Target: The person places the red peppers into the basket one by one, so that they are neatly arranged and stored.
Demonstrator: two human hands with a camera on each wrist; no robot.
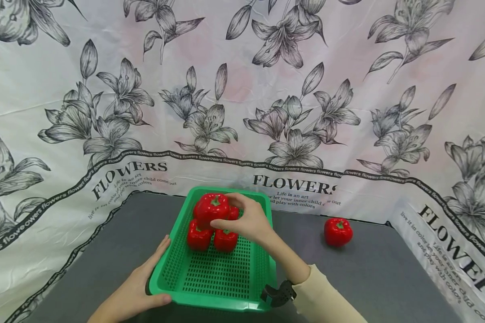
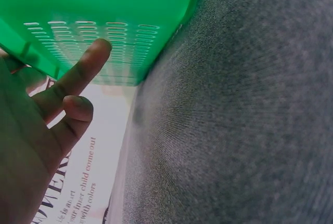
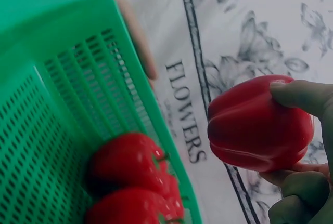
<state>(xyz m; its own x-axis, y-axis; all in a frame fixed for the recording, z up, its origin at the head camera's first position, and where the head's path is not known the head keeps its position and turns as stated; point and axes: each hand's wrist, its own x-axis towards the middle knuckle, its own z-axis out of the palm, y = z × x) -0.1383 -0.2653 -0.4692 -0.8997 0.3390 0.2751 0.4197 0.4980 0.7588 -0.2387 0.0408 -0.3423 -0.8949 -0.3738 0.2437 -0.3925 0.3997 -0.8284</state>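
In the head view my right hand [image 1: 248, 220] pinches a glossy red bell pepper [image 1: 212, 210] between thumb and fingers, above other peppers. The right wrist view shows this held pepper [image 3: 260, 122] raised beside the basket rim. Several more red bell peppers, such as one at the front [image 1: 225, 241], sit grouped inside the green perforated basket [image 1: 212, 303], partly covered by the held one. My left hand [image 1: 135, 285] touches the basket's near left corner, fingers fairly straight along the side and thumb at the front. Part of that hand [image 2: 31, 146] also shows beside the basket wall.
One loose red bell pepper [image 1: 337, 232] stands on the dark grey table [image 1: 307, 260], right of the basket. A white flower-printed cloth [image 1: 234, 89] hangs behind and around the sides of the table. A black band is on the right wrist.
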